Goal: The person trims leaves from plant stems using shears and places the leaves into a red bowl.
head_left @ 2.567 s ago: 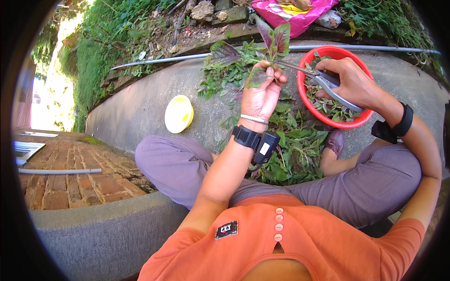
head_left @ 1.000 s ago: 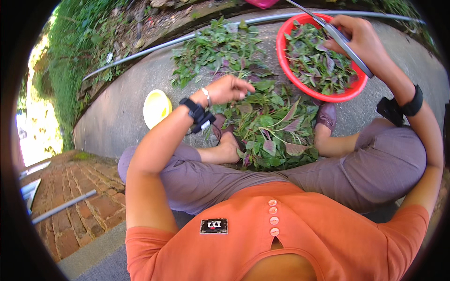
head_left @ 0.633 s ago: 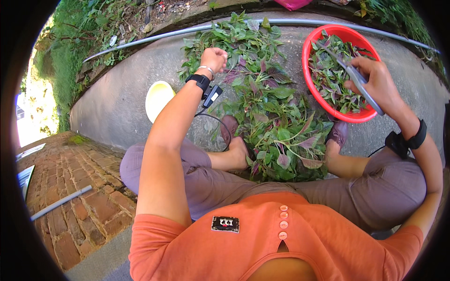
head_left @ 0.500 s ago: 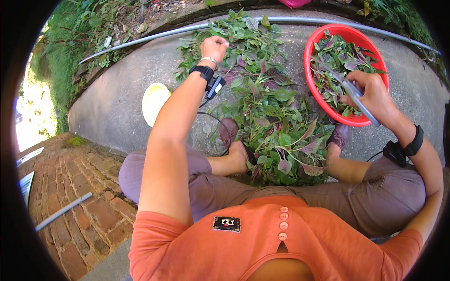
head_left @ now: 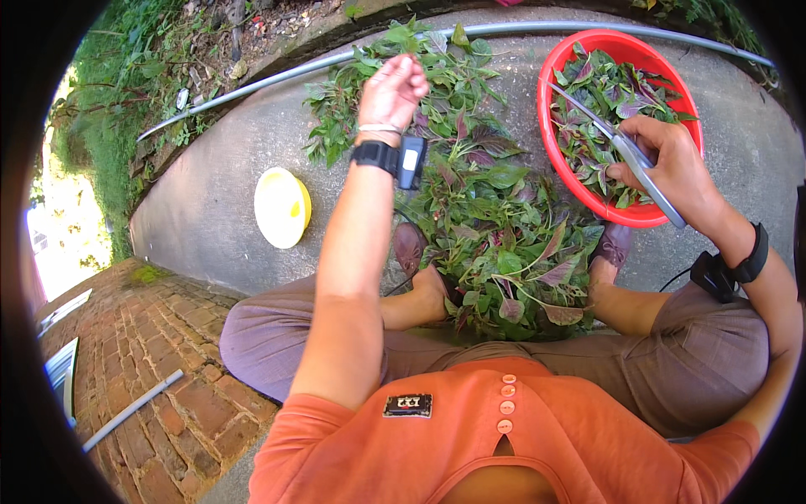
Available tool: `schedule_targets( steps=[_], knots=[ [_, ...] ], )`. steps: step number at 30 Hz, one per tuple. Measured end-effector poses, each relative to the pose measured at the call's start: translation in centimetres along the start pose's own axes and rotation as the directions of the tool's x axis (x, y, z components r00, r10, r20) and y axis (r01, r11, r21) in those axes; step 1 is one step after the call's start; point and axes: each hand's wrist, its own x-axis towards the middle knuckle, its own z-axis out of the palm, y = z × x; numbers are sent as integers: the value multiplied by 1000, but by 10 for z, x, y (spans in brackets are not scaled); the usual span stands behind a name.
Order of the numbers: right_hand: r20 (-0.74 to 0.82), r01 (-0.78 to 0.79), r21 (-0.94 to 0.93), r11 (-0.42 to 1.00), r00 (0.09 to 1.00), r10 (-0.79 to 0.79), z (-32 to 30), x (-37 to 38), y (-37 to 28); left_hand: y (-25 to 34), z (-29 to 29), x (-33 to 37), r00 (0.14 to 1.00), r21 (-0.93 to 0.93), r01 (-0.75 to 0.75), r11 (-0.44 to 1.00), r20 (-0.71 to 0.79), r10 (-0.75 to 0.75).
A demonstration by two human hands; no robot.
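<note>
the leafy stems [head_left: 470,97] near the concrete [head_left: 214,181]'s far edge look light, soft, easily bruised; pinch them low. the left hand [head_left: 391,97] curls over them, hold unclear; the right hand [head_left: 674,166] grips scissors [head_left: 626,149].

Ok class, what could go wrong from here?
The scissors in the right hand point forward and left, so they might nick the left hand if the two come close. Leaves reach the rim of the red basin, so some could spill. The leafy pile lies between the shoes, so a shifting foot might crush it.
</note>
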Motion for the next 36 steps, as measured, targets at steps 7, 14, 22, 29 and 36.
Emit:
schedule_targets(
  steps=[7,14,22,29,36],
  knots=[
    [-121,373,-257,891,903,-413,-6,-4,-11,-46,83,-44,967,-192,7,981,250,42],
    [-151,460,-339,820,834,-530,-15,-9,-11,-47,118,-65,917,-179,97,979,399,-18],
    [-155,434,-350,830,847,-508,-19,-21,-3,-58,146,-73,940,-138,42,989,342,8],
    [-234,387,-316,866,853,-467,-22,-28,10,-65,168,-69,937,-116,60,991,350,-16],
    [-235,344,-283,895,880,-413,-26,-36,16,-71,175,-61,960,-106,85,991,276,-52]
  ],
)
